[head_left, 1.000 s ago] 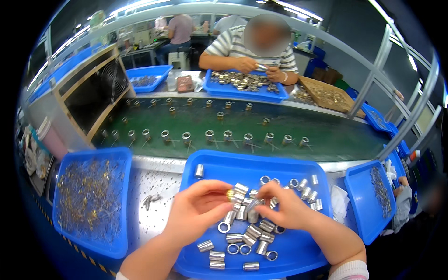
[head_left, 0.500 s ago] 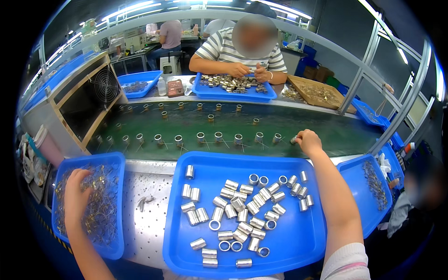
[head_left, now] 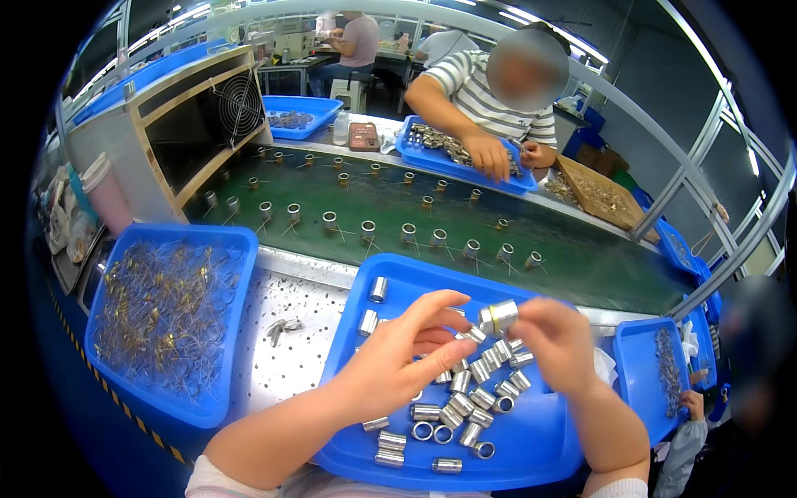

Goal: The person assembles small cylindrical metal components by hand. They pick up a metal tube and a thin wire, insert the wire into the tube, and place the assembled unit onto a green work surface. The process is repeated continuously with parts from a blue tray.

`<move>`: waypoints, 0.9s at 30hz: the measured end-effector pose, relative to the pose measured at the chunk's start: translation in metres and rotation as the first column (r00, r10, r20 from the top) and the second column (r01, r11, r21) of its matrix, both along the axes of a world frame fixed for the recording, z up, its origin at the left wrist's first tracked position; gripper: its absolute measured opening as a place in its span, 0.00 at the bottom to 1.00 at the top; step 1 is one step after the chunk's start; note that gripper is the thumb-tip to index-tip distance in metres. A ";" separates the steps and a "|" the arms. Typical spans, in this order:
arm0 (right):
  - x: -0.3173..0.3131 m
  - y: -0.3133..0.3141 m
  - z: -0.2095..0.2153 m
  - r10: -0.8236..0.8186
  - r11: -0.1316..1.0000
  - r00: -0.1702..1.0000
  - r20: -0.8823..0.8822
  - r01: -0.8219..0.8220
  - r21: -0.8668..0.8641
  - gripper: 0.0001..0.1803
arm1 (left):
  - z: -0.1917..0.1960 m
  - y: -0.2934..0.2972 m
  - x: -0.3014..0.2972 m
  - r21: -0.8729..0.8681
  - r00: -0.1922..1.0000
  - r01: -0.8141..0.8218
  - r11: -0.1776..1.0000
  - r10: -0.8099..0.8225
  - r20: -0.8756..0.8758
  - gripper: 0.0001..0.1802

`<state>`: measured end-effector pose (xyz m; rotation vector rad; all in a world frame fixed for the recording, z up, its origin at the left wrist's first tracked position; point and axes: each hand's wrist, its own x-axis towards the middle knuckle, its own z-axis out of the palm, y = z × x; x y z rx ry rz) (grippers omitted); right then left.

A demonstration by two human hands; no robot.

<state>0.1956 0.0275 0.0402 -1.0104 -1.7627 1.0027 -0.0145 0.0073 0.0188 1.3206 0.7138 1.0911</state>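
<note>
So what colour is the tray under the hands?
Bright blue tray, holding silver metal sleeves; clearest in the head view.

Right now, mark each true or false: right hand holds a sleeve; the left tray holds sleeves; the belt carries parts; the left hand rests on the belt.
1. The right hand holds a metal sleeve. True.
2. The left tray holds sleeves. False: it holds thin wire parts.
3. The green belt carries upright parts. True.
4. The left hand rests on the belt. False: it is over the middle tray.
</note>
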 end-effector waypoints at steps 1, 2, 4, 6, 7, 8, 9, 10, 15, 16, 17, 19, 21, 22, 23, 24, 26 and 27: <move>-0.003 -0.011 -0.004 0.007 1.000 1.000 -0.016 -0.007 0.020 0.07 | -0.005 0.000 0.002 -0.049 0.993 0.038 0.998 -0.033 0.116 0.20; -0.007 -0.018 -0.008 0.016 0.999 0.999 -0.032 -0.015 0.038 0.07 | -0.008 -0.003 0.000 -0.098 0.991 0.057 0.994 -0.044 0.125 0.19; -0.013 -0.024 -0.017 0.044 0.986 0.999 -0.010 -0.042 0.163 0.08 | -0.014 -0.003 -0.003 -0.199 0.987 0.110 0.974 -0.083 0.141 0.17; -0.013 -0.024 -0.029 0.049 0.993 0.998 -0.043 -0.045 0.107 0.08 | -0.013 0.000 -0.004 -0.229 0.990 0.102 0.968 -0.078 0.114 0.15; -0.012 -0.023 -0.032 0.052 0.998 0.995 -0.083 -0.048 0.051 0.08 | -0.015 0.000 -0.004 -0.197 0.993 0.083 0.977 -0.065 0.095 0.15; -0.012 -0.023 -0.034 0.052 0.999 0.991 -0.124 -0.053 -0.004 0.08 | -0.018 0.001 -0.004 -0.164 0.996 0.065 0.984 -0.053 0.077 0.15; -0.011 -0.024 -0.033 0.073 0.993 0.987 -0.146 -0.085 -0.077 0.08 | -0.018 -0.003 -0.003 -0.106 0.999 0.000 0.994 0.005 0.050 0.15; -0.011 -0.024 -0.034 0.086 0.986 0.982 -0.168 -0.107 -0.124 0.08 | -0.018 -0.004 -0.003 -0.053 1.000 -0.014 0.998 0.015 0.010 0.15; -0.005 -0.024 -0.040 0.099 0.977 0.984 -0.149 -0.125 -0.175 0.09 | -0.027 0.000 0.001 0.155 0.997 -0.036 0.987 0.045 -0.057 0.15; -0.005 -0.023 -0.042 0.105 0.983 0.987 -0.120 -0.121 -0.138 0.09 | -0.028 0.001 0.002 0.203 0.997 -0.044 0.978 0.057 -0.055 0.14; -0.004 -0.023 -0.043 0.096 0.987 0.989 -0.116 -0.110 -0.117 0.08 | -0.029 0.001 0.002 0.190 0.997 -0.043 0.981 0.053 -0.047 0.14; -0.006 -0.024 -0.044 0.081 0.993 0.991 -0.111 -0.089 -0.073 0.07 | -0.029 0.001 0.003 0.168 0.998 -0.043 0.985 0.049 -0.035 0.14; -0.006 -0.025 -0.044 0.070 0.996 0.991 -0.115 -0.077 -0.055 0.07 | -0.029 -0.001 0.003 0.080 1.000 -0.018 0.997 0.018 0.011 0.15; -0.007 -0.025 -0.043 0.065 0.996 0.991 -0.116 -0.071 -0.046 0.07 | -0.028 -0.002 0.003 0.036 0.999 -0.006 0.999 0.005 0.035 0.16; -0.007 -0.025 -0.042 0.064 0.998 0.993 -0.097 -0.064 -0.004 0.07 | -0.027 -0.003 0.003 -0.047 0.998 0.022 0.999 -0.019 0.066 0.16; -0.008 -0.025 -0.040 0.059 0.998 0.995 -0.078 -0.056 0.040 0.08 | -0.026 -0.005 0.002 -0.126 0.994 0.053 0.991 -0.040 0.100 0.17; -0.009 -0.025 -0.038 0.056 0.989 0.998 -0.031 -0.051 0.139 0.08 | -0.025 -0.006 0.001 -0.242 0.985 0.109 0.964 -0.072 0.157 0.17; -0.009 -0.025 -0.037 0.054 0.980 0.999 -0.003 -0.053 0.194 0.08 | -0.025 -0.006 0.001 -0.279 0.980 0.135 0.951 -0.086 0.180 0.18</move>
